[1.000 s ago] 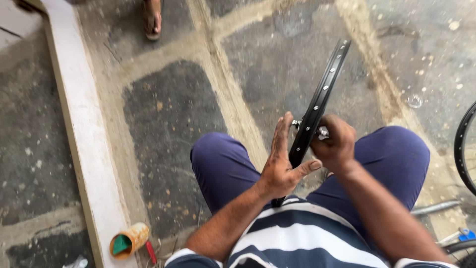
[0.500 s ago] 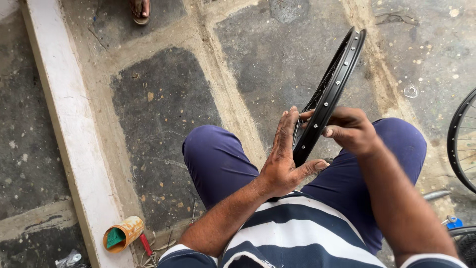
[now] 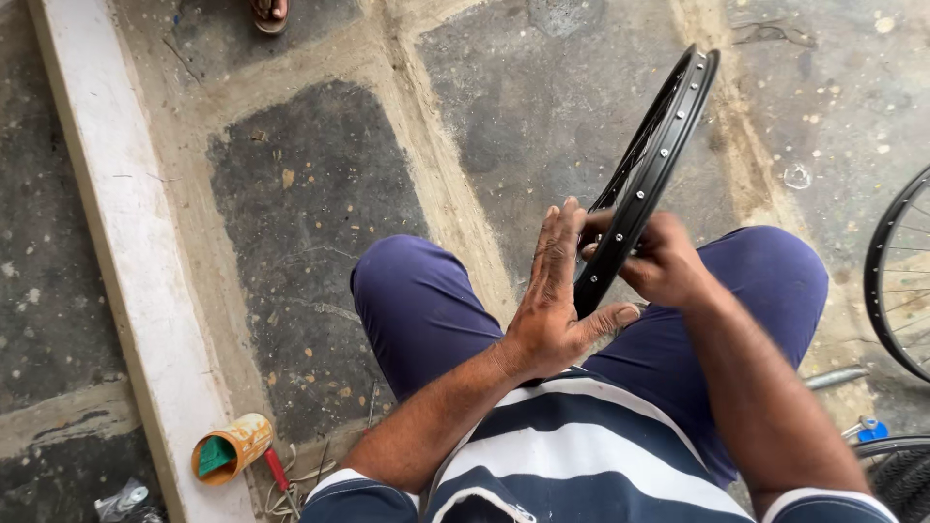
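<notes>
Standing between both hands, black wheel rim (image 3: 651,165), left hand (image 3: 559,305) flat, right hand (image 3: 659,261) gripping

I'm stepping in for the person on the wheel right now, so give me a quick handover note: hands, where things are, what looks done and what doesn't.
Left hand: open, palm flat against the near side of the black wheel rim, thumb hooked under its edge.
Right hand: closed around the rim from the far side, fingers at the spokes.
The rim stands on edge between the knees, tilted away over the stone floor.
An orange tin lies on its side by the white kerb; another wheel is at the right edge.
Done: spokes are fitted. Whether they are tight, I cannot tell.
</notes>
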